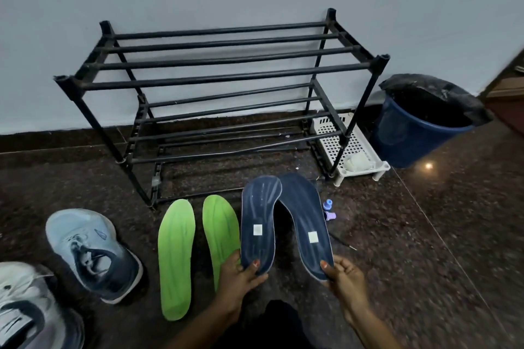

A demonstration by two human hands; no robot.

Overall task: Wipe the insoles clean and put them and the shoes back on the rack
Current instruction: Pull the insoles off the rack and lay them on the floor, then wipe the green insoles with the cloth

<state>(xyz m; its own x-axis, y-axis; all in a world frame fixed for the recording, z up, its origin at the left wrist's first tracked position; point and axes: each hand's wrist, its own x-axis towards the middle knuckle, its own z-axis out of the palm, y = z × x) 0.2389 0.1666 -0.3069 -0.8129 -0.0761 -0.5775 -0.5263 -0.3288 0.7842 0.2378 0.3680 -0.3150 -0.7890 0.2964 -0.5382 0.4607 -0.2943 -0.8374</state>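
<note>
The left hand [241, 278] pinched the heel of the left navy insole [259, 224], thumb on top, and the right hand [344, 275] pinched the heel of the right navy insole [307, 224] in the same way. Both insoles were held above the floor with their long axes going away from the person. Their toe ends met, the left one lying over the right.

The rack [221, 76] stood straight ahead against the wall, just beyond these toe ends. Its bars ran from left to right, so across the long axis of the insoles. I judge that both hands were about equally near to it. To reach a shelf they would mostly need to go forward.

The green insoles [175, 258] lay on the floor just left of the left hand, pointing also toward the rack. The shoes [90, 252] lay further left. No cloth was in sight, so I cannot tell whether the navy pair was wiped.
</note>
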